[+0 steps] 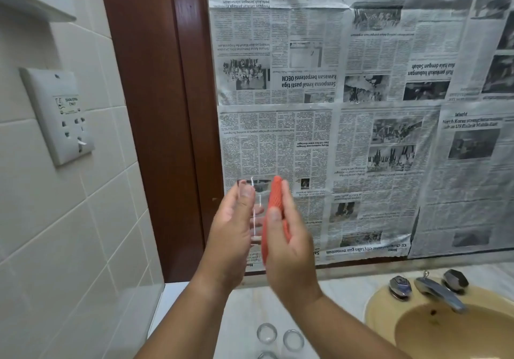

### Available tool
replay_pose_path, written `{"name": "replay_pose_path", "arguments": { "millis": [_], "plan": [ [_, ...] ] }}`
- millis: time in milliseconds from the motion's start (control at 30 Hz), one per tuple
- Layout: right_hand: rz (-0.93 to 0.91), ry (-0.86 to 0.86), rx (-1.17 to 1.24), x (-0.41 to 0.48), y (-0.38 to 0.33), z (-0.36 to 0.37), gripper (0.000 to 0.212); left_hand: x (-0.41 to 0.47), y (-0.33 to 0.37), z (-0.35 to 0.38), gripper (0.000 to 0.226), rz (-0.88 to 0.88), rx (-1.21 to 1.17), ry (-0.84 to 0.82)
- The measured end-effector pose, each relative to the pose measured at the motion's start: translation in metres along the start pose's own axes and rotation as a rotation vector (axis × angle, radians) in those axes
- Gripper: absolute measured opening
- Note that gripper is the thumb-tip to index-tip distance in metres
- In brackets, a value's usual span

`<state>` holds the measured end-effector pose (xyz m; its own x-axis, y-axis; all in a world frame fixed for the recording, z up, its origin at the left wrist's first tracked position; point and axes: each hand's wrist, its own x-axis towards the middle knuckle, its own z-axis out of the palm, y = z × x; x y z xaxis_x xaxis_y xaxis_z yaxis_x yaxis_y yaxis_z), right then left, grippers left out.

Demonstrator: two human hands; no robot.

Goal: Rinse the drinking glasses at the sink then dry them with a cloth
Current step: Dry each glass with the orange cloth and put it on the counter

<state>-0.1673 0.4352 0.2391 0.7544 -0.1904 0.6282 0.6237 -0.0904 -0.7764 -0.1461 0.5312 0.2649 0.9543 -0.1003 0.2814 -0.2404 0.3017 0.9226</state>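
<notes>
Drying step in hand, by look of it: drinking glass (257, 208) held upright at frame centre; left hand (232, 236) wraps it, thumb on near wall, fingers curled behind; right hand (290, 250) pinches orange cloth (274, 205) between thumb and fingers, cloth pressed to glass's right side (inside seemingly not yet wiped); more glasses (267, 333) stand at bottom centre, left of sink (372, 307); next move likely calls for turning glass against cloth, with firm grip, since wet glass may slip.
</notes>
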Motion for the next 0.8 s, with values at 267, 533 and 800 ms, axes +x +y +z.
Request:
{"name": "replay_pose_path", "arguments": {
  "millis": [267,533,800],
  "plan": [
    [-0.026,0.061,-0.035,0.002,-0.004,0.004,0.051,0.003,0.005,0.007,0.082,-0.035,-0.039,0.029],
    [0.009,0.088,0.087,0.035,-0.028,-0.009,0.047,-0.005,0.012,0.017,0.041,0.027,0.028,-0.028],
    [-0.051,0.088,0.075,0.012,-0.015,-0.003,0.054,-0.01,0.018,0.013,0.049,0.082,0.028,0.023]
  ]
}}
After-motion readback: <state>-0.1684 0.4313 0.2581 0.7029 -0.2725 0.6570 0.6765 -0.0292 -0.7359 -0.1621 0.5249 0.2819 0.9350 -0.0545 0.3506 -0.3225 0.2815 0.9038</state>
